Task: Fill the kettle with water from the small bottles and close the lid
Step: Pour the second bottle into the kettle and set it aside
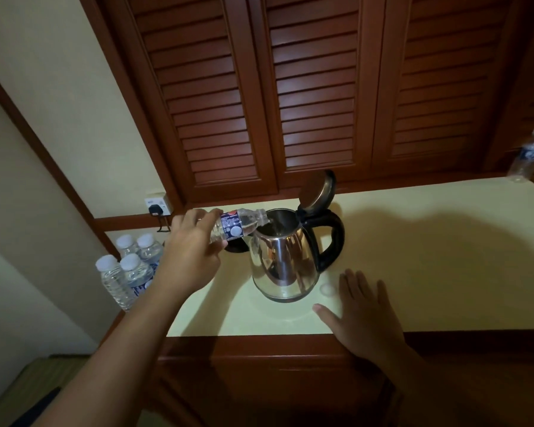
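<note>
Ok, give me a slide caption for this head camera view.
Left hand tips a small bottle into the open kettle; right hand rests flat on the countertop.

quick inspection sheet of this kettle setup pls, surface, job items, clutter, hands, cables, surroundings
surface: pale countertop with a wooden front edge, dimly lit.
job's things: steel kettle upright, lid flipped open; tipped bottle lying near level, its mouth at the kettle opening; four capped bottles grouped at the left end.
clutter: bottle cap beside the kettle base; lone bottle standing at the far right.
hands: left hand grips the tipped bottle; right hand rests flat on the counter, empty.
cables: black plug in a wall socket, cord hanging below it.
surroundings: louvred wooden doors behind, cream wall to the left.
</note>
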A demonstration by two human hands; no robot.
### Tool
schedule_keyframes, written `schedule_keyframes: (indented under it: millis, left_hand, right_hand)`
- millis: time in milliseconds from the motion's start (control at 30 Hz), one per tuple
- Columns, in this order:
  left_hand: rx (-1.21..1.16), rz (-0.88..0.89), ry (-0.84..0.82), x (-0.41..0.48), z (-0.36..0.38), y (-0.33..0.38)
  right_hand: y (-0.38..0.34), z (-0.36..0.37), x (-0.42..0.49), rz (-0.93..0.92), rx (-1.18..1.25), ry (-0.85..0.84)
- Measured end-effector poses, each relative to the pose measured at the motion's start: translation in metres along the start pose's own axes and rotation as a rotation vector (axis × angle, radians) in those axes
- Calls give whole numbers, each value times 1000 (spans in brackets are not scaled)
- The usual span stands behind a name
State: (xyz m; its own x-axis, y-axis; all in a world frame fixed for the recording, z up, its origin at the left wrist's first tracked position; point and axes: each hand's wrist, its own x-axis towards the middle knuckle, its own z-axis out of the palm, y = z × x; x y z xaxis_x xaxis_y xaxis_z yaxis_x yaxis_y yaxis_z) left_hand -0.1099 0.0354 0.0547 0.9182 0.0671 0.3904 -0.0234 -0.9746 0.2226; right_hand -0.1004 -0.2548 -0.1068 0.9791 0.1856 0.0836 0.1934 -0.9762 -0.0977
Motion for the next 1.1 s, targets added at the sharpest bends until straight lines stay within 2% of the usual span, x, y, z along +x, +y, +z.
schedule_keyframes:
  millis: [167, 400, 833, 1100]
  left_hand:
    - [214, 169, 57, 17, -13, 3]
    - [435, 250, 84, 26, -17, 21]
    - [625, 318, 38, 39, -18, 40]
    - [636, 317, 57, 39, -17, 38]
  right_hand:
    - [1, 0, 1, -7, 3, 20]
    - [1, -3, -1, 5, 45, 7]
    - [5, 4, 0, -10, 92, 60]
    - [7, 7, 1, -4, 112, 80]
